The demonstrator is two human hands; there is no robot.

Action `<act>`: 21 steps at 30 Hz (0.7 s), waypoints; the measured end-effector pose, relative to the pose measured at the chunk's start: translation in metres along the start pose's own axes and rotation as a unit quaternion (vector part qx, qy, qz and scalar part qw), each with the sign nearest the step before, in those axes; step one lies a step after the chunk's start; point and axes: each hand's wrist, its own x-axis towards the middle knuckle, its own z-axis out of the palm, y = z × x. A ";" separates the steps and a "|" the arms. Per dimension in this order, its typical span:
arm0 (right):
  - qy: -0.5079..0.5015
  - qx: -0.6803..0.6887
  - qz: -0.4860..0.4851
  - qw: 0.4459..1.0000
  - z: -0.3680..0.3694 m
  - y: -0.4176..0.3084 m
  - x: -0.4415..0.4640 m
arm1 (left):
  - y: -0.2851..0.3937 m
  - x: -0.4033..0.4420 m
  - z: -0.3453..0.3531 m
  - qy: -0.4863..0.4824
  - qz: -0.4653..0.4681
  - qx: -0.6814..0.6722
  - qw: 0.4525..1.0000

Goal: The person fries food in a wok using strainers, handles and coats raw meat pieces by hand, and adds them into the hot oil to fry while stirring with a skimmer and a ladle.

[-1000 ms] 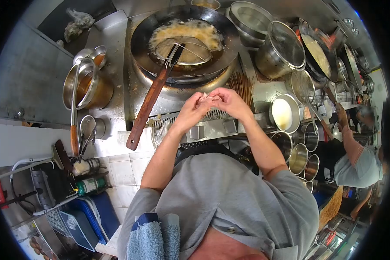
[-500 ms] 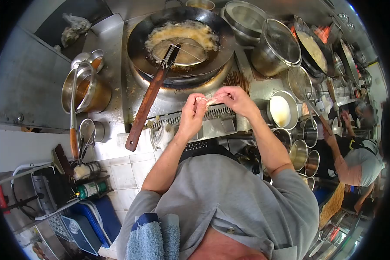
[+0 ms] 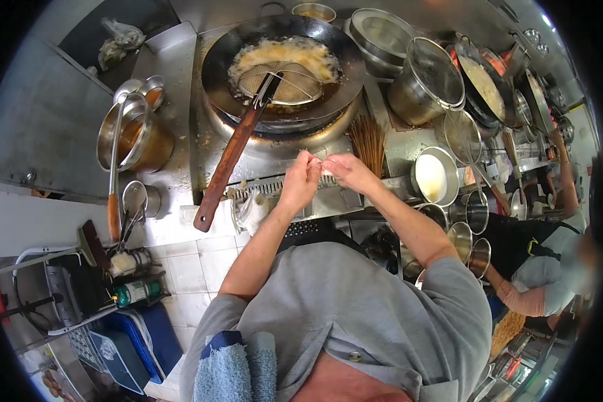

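My left hand (image 3: 301,179) and my right hand (image 3: 347,172) meet in front of the stove, fingers pinched together on a small pale piece (image 3: 323,167) that they mostly cover. Beyond them stands a large black wok (image 3: 216,74) with bubbling yellowish oil (image 3: 295,49). A round mesh strainer (image 3: 279,82) rests in the wok, its long wooden handle (image 3: 228,171) slanting down toward me, left of my left hand. A bamboo brush (image 3: 367,144) is just beyond my right hand.
At the left are a steel pot (image 3: 155,146) with a ladle and a small steel cup (image 3: 151,201). To the right stand a tall pot (image 3: 415,94), a bowl of white liquid (image 3: 431,177), and more woks. A co-worker (image 3: 549,268) is at far right.
My hands have drawn closer together around the pale piece, which showed more between them half a second ago. The co-worker at far right has shifted, with an arm stretched toward the far woks.
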 end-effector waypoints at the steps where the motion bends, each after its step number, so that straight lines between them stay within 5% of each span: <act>1: -0.004 0.085 0.025 0.996 0.000 0.001 -0.002 | -0.002 0.001 0.003 0.002 -0.007 -0.004 1.000; 3: -0.011 0.252 0.078 0.964 0.000 0.004 -0.010 | -0.011 0.004 0.011 0.007 -0.011 -0.042 0.999; 6: 0.034 0.323 -0.031 0.945 -0.003 -0.010 -0.028 | -0.054 0.015 0.013 0.141 0.031 0.051 0.988; 7: 0.110 0.318 -0.020 0.942 -0.016 -0.023 -0.038 | -0.084 0.020 -0.002 0.119 -0.058 -0.109 0.985; 11: 0.237 0.336 0.000 0.912 -0.060 -0.052 -0.046 | -0.054 0.002 -0.008 0.009 -0.084 -0.187 0.979; 14: 0.254 0.357 -0.007 0.899 -0.074 0.001 -0.023 | -0.026 0.019 0.007 -0.031 -0.119 -0.269 0.955; 15: 0.369 0.353 0.067 0.857 -0.067 -0.002 -0.014 | -0.032 0.024 0.011 -0.031 -0.119 -0.279 0.952; 18: 0.410 0.411 0.071 0.811 -0.062 0.016 0.007 | -0.036 0.026 0.009 -0.039 -0.131 -0.276 0.951; 21: 0.287 0.447 0.004 0.847 -0.099 0.054 0.023 | -0.041 0.026 0.005 -0.056 -0.146 -0.221 0.963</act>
